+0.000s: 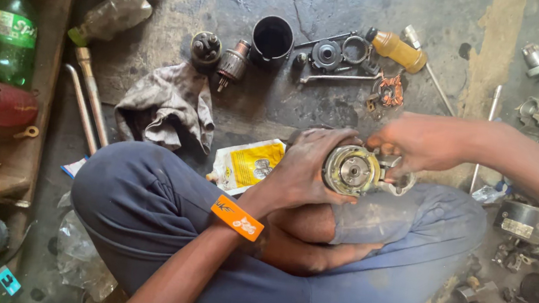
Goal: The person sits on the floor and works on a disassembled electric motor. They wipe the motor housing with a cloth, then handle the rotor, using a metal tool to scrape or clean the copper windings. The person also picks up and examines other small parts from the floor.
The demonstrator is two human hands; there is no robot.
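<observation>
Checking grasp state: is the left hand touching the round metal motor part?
Touching. The head view shows the left hand wrapped around the round metal motor part, fingers curled over its rim.

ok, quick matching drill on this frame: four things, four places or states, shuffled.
Things:
1. round metal motor part
2. grey rag
3. green bottle
4. black cylinder housing

Places or states:
A. on the wooden shelf at the far left
B. crumpled on the floor above the knee
C. gripped in the left hand, with the right hand at its edge
D. standing open-mouthed among loose parts at top centre

Pairs: 1-C, 2-B, 3-A, 4-D
</observation>
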